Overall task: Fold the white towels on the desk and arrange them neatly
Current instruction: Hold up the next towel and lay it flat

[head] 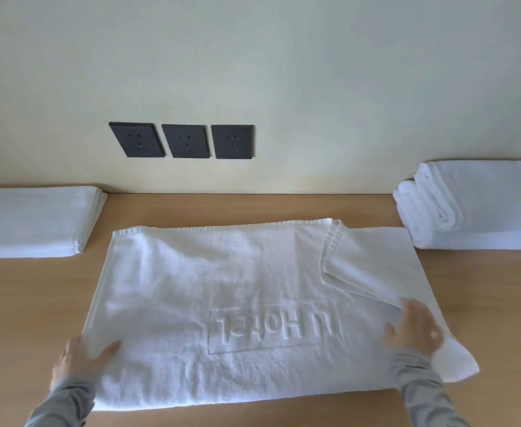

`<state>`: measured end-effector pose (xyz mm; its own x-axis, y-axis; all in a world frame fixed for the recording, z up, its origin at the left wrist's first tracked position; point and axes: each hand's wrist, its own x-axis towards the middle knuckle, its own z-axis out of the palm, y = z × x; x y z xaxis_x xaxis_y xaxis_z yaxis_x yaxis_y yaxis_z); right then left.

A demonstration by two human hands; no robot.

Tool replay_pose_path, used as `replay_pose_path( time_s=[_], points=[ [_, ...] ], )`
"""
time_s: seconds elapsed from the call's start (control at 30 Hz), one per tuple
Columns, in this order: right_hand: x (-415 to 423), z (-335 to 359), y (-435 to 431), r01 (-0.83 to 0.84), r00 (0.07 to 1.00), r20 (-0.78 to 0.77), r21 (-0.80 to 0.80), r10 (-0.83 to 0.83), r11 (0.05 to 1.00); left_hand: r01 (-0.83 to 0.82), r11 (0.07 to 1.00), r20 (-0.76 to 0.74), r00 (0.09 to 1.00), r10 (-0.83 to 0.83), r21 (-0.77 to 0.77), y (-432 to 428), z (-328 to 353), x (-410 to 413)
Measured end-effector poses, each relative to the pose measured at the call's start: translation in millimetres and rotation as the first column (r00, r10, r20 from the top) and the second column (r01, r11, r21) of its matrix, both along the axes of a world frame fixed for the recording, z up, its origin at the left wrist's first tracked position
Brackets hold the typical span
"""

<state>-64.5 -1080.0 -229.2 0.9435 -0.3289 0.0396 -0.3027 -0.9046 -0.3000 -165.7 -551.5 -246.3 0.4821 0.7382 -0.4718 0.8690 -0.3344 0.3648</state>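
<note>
Nearest, the left hand is at the near left edge of the towel. Its thumb lies on top of the cloth and its fingers are hidden at or under the edge, so it reads as a pinch on that edge. The right hand is on the near right part, just below a turned-over flap. It is blurred; the fingers look spread and fairly straight over the cloth, but I cannot tell whether they hold any of it. The towel lies spread across the middle of the desk, its raised logo between the hands and reading upside down, and only the far right corner is doubled back onto it. I judge this to be the start of folding this towel: laid out and gripped at the sides, with no full fold made. The next move calls for flattening or squaring that flap, then carrying one side across to meet the other with the edges matched. Farther back, a flat folded stack sits at the left and a thicker pile with rolled ends at the right, both against the wall. Either is a likely place for this one when done. Three dark sockets are set in the wall above the desk.
</note>
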Motion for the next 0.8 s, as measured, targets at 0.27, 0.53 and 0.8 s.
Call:
replay_pose_path(
  time_s=[0.27,0.53,0.8],
  points=[
    [10,-18,216,-0.704,0.658,-0.258,0.121,0.707,0.7,0.012,0.999,0.1,0.995,-0.007,-0.048,6,-5,18],
    [4,-24,346,-0.864,0.424,-0.328,0.134,0.844,0.486,-0.013,0.962,0.241,0.967,0.082,-0.273,42,0,60],
    [45,-13,398,-0.681,0.627,-0.232,0.3,0.744,0.668,0.166,0.934,0.398,0.917,-0.028,-0.315,57,5,117]
  ],
)
